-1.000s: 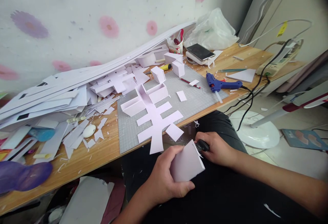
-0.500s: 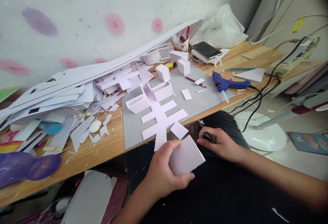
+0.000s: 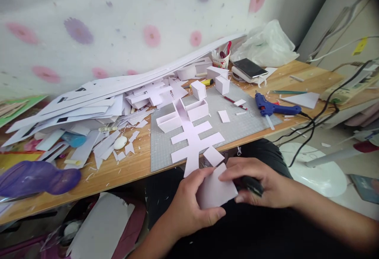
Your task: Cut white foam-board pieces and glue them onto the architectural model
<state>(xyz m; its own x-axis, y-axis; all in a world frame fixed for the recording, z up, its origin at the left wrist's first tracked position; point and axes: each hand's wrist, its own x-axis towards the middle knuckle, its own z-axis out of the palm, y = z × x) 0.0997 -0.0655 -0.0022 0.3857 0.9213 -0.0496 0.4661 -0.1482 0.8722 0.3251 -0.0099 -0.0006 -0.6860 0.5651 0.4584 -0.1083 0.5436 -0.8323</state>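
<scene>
My left hand (image 3: 197, 199) grips a white foam board piece (image 3: 217, 190), thumb below and fingers behind its upper edge. At the piece's right side is my right hand (image 3: 257, 180), its fingertips on the board and a black-handled tool (image 3: 251, 185) held in the palm. The tool's working end is hidden, so its kind cannot be told. Just beyond the hands lies a cut-out white board shape (image 3: 192, 136) with side strips and small box forms, on a grey cutting mat (image 3: 161, 160). A small white square piece (image 3: 213, 155) sits by the mat's front edge.
A blue glue gun (image 3: 275, 107) with a black cord lies at the right. White board scraps (image 3: 85, 148) and long sheets (image 3: 118, 79) cover the left and back. A purple object (image 3: 41, 178) is at far left. A phone (image 3: 250, 68) and a cup of tools (image 3: 220, 59) stand behind.
My right hand has moved left and up from beside the piece, bringing its fingers onto the board with the black-handled tool still held. The view has tilted up and shifted left.
</scene>
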